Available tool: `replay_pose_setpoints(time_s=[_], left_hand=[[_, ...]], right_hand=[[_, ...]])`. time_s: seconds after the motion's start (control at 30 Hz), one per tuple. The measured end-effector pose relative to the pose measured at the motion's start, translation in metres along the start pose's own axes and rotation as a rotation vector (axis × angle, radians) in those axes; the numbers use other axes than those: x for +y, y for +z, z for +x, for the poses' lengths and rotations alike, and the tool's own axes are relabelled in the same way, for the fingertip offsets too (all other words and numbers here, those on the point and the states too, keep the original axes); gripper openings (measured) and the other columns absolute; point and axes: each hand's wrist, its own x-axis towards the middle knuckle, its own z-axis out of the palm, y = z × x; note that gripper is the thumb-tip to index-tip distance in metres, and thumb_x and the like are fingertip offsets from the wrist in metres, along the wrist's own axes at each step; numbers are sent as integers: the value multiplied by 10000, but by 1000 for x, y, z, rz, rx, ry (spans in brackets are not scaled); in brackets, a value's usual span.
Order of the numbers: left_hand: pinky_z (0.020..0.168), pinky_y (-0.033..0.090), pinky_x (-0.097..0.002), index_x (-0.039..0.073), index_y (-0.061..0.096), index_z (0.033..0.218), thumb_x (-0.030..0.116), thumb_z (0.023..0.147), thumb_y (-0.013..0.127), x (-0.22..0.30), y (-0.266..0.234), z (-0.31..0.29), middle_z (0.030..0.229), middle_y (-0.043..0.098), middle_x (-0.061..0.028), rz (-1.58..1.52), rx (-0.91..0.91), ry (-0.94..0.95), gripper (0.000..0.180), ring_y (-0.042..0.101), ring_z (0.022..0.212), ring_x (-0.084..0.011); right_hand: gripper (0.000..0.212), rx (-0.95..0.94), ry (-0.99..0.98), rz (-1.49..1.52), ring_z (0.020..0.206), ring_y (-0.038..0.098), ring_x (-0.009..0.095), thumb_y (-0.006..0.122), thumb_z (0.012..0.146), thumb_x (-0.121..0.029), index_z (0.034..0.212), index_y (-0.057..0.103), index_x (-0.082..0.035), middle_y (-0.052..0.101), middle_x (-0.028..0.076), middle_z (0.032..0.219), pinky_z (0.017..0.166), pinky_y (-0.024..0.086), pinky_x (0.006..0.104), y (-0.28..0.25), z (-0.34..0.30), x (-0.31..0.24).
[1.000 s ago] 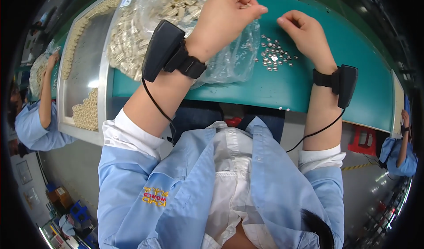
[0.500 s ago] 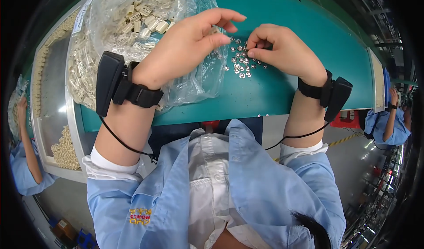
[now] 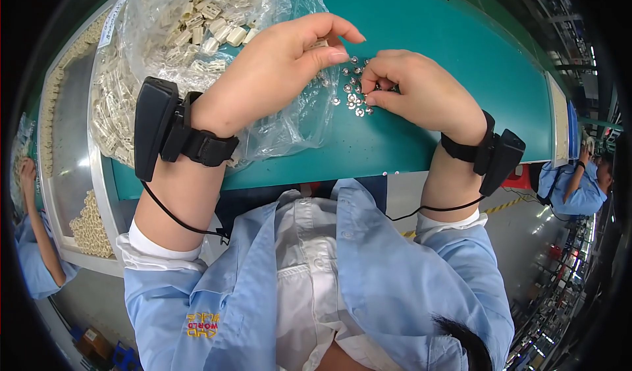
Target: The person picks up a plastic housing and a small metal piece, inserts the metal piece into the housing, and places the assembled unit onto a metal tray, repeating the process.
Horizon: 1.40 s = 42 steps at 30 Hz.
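My left hand [image 3: 289, 52] is curled beside the clear bag's right side, thumb and fingers closing on a small cream plastic part [image 3: 320, 44] that shows only in part. Over a scatter of small round metal pieces [image 3: 349, 89] on the green tabletop, my right hand [image 3: 418, 84] has its thumb and index finger pinched together. Whatever lies between those fingertips is too small and covered to make out. The open clear plastic bag [image 3: 299, 117] left of the pieces holds many cream plastic parts [image 3: 214, 25].
A light-framed tray [image 3: 76, 140] with rows and a heap of cream parts stands at the left. The green table [image 3: 447, 42] ends at a near edge before my body. Other people's arms [image 3: 39, 216] show at the far left, and another person [image 3: 573, 186] is at the right.
My right hand has moved slightly down and left over the metal pieces, its fingertips pinching there. My left hand stays nearly in place, still closed on the cream part.
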Motion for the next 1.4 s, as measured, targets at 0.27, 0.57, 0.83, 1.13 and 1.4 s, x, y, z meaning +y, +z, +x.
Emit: replay_pose_setpoints(time_s=[0.27, 0.57, 0.83, 1.13, 1.4], left_hand=[[765, 476, -220, 32, 519, 1182, 2, 875, 506, 2, 2, -1, 1031, 596, -62, -177, -87, -100, 309, 575, 851, -92], [728, 481, -210, 37, 495, 1167, 19, 869, 527, 6, 0, 2, 1065, 605, -66, -301, -27, -106, 300, 552, 791, -67], [640, 491, -211, -6, 528, 1009, 84, 864, 576, 5, 1, 2, 915, 640, -80, -447, 74, -122, 177, 587, 689, -91], [603, 475, -200, 2, 534, 1000, 196, 913, 549, 9, -1, 0, 832, 623, -53, -486, 128, -171, 213, 571, 656, -80], [602, 421, -180, 48, 536, 1031, 289, 955, 474, -4, -2, 0, 753, 544, 7, -508, 37, -68, 260, 518, 659, -60]], right_hand=[[100, -32, 71, -76, 672, 516, 198, 656, 735, -51, 797, 578, -44, 542, 59, 698, 592, 414, 323, -1, 0, -5], [110, 82, -42, -26, 666, 504, 191, 630, 775, -48, 844, 545, -36, 525, 56, 740, 602, 405, 306, -2, -3, 4], [59, 175, 101, 433, 746, 507, 83, 600, 851, -54, 867, 565, -9, 555, -4, 821, 634, 409, 226, -13, -3, -2], [163, 246, 27, 586, 789, 536, 75, 591, 859, -33, 1014, 615, 10, 595, 13, 904, 684, 426, 196, -5, 0, -3], [190, 378, -128, 538, 797, 543, 81, 621, 850, -69, 1022, 614, 11, 605, 19, 896, 700, 429, 188, 3, 9, 1]])
